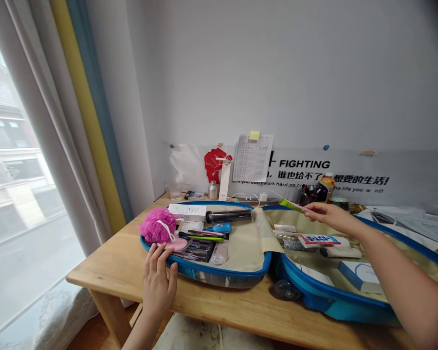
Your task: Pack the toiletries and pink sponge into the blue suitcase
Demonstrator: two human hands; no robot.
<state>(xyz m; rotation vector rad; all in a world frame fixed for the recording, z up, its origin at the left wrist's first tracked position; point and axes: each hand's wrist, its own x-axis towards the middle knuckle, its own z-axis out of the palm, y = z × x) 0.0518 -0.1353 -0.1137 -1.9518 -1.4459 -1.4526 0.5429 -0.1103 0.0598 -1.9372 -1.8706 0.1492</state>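
Green-and-pink brush-like item (292, 205), one. Comb or brush not certain. Raised over the rear rim of the suitcase (243, 245), right half; its green end points toward the hinge.

Right hand (324, 216): thumb and fingertips pinched on the item's pink end, above the suitcase's right half.

Left hand (158, 277): no object seen in its grasp; fingers loosely spread at the front-left rim of the suitcase, just beside a pink round pad (175, 244) and a magenta mesh bath puff (152, 225). Whether it presses on the rim cannot be told.

Handling, as judged: a light, firm pinch on the pink end suits so slim a piece; the green end is best carried clear of the rear rim. The left hand could usefully steady the suitcase, with its fingers off the loose pad.

Lettering:
– Wall banner (304, 165), behind the suitcase: "FIGHTING"; below, Chinese including "谁也给不了" and "想要的生活!"; smaller English, "If you don't work hard", partly hidden.
– Printed sheet (253, 160), overlapping the banner behind the suitcase: table, too small to read.
– Toothpaste tube (321, 241), in the suitcase's right half: red, white and blue; brand not legible.
– White carton (187, 211), at the suitcase's rear left: fine print, unreadable.
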